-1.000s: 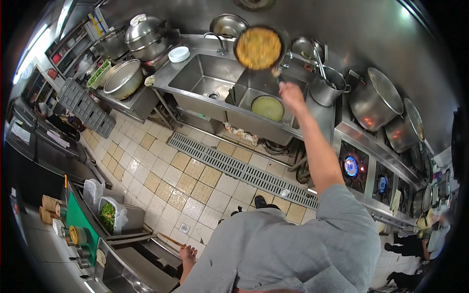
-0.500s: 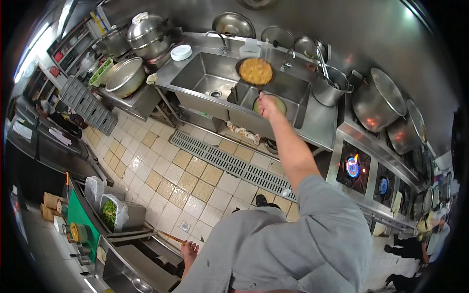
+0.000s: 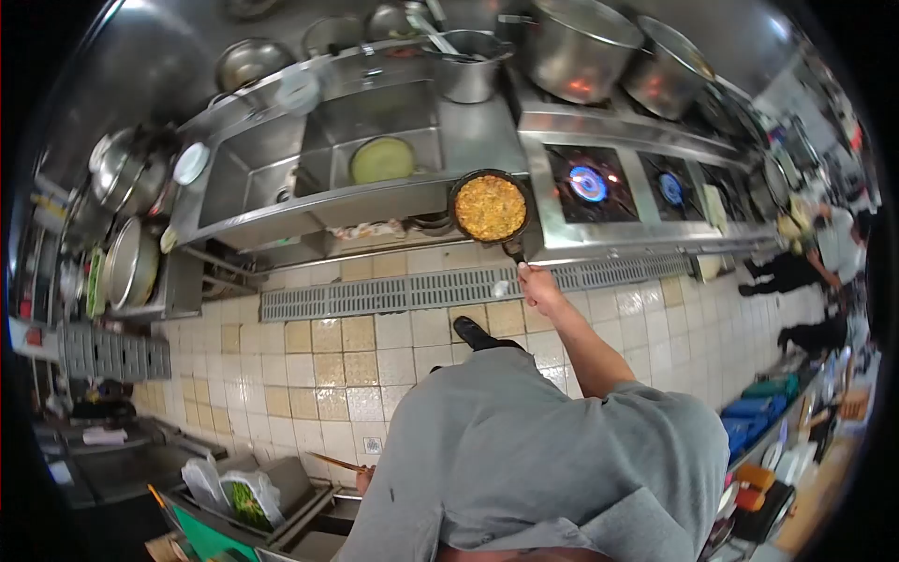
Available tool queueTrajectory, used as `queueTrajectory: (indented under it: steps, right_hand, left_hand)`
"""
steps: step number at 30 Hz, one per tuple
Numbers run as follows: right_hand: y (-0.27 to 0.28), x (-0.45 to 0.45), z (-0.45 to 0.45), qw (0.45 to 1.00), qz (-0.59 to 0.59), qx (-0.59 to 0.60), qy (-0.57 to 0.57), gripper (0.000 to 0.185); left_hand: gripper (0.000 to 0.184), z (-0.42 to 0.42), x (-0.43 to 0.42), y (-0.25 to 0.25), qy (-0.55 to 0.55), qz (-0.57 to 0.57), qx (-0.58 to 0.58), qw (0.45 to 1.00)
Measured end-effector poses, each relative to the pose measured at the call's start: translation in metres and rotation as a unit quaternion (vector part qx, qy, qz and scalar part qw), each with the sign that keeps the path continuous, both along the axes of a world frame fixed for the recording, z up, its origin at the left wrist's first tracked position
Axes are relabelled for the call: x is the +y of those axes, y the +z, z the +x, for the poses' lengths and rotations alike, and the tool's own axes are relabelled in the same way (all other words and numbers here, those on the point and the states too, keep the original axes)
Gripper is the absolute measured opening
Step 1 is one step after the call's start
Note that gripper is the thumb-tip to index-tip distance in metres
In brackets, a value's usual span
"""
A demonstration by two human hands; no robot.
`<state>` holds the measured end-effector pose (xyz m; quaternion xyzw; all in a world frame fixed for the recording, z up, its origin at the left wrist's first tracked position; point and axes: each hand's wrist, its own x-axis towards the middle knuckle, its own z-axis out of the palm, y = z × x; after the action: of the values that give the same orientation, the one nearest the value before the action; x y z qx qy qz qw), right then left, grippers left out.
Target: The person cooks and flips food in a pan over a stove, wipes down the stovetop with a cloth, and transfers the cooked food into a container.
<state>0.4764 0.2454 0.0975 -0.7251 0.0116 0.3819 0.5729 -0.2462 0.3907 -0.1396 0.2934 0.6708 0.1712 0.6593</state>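
Observation:
My right hand (image 3: pixel 538 288) is closed round the handle of a black frying pan (image 3: pixel 514 249). In the pan lies a round, golden-brown omelette-like cake (image 3: pixel 490 207) that covers most of its base. The pan hovers by the front edge of the counter, between the sink and the stove. Low beside my body, my left hand (image 3: pixel 365 480) is closed on long, thin wooden chopsticks (image 3: pixel 335 462); my clothing hides part of that hand.
A lit burner (image 3: pixel 588 184) burns right of the pan, with another lit burner (image 3: pixel 670 189) beyond it. The double sink (image 3: pixel 375 108) holds a round greenish plate-like thing (image 3: pixel 382 160). Large pots (image 3: pixel 582 56) stand behind the stove. A person (image 3: pixel 824 253) works at far right.
The frying pan has moved from over the sink rightward and closer to me, toward the stove. My view has turned right. Both hands keep their hold.

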Motion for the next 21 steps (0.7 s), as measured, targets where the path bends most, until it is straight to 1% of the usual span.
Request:
queueTrajectory:
  steps: [1, 2, 3, 5, 7, 9, 11, 14, 17, 18, 19, 21]
  right_hand:
    - [-0.005, -0.026, 0.008, 1.0, -0.004, -0.001, -0.016, 0.032]
    - [-0.008, -0.049, 0.017, 0.998, -0.028, -0.042, -0.047, 0.032]
    - [-0.01, -0.067, 0.028, 0.992, -0.051, -0.083, -0.076, 0.032]
    - [-0.01, -0.097, 0.05, 0.991, -0.04, -0.083, -0.099, 0.032]
    - [-0.014, -0.111, 0.076, 0.989, -0.028, -0.08, -0.118, 0.032]
    - [-0.028, -0.113, 0.108, 0.98, 0.003, -0.103, -0.173, 0.033]
    - [-0.043, -0.118, 0.146, 0.977, -0.002, -0.097, -0.187, 0.034]
    - [-0.034, -0.133, 0.18, 0.976, -0.01, -0.08, -0.201, 0.035]
    - [-0.044, -0.163, 0.21, 0.981, -0.009, -0.044, -0.189, 0.035]
    - [-0.045, -0.173, 0.218, 0.985, -0.009, -0.041, -0.169, 0.035]
    - [-0.049, -0.182, 0.226, 0.988, -0.008, -0.037, -0.151, 0.036]
    - [-0.06, -0.197, 0.238, 0.991, 0.016, -0.014, -0.131, 0.035]
  left_hand:
    - [0.035, 0.006, 0.012, -0.005, 0.042, -0.017, -0.049, 0.998]
    - [0.036, 0.013, 0.024, -0.007, 0.084, -0.035, -0.095, 0.991]
    - [0.035, 0.03, 0.042, 0.003, 0.077, -0.028, -0.085, 0.993]
    - [0.034, 0.088, 0.065, 0.051, 0.045, -0.001, -0.033, 0.998]
    - [0.032, 0.153, 0.073, 0.114, 0.03, 0.03, -0.024, 0.999]
    - [0.033, 0.195, 0.074, 0.136, 0.039, 0.039, -0.084, 0.995]
    - [0.03, 0.231, 0.07, 0.141, 0.036, 0.044, -0.073, 0.996]
    - [0.028, 0.278, 0.041, 0.142, 0.047, 0.066, -0.097, 0.992]
    - [0.028, 0.305, -0.018, 0.129, 0.049, 0.052, -0.097, 0.993]
    - [0.027, 0.312, -0.043, 0.125, 0.042, 0.044, -0.083, 0.995]
    - [0.03, 0.312, -0.066, 0.117, 0.032, 0.025, -0.083, 0.996]
    - [0.027, 0.308, -0.112, 0.102, 0.011, -0.009, -0.058, 0.998]
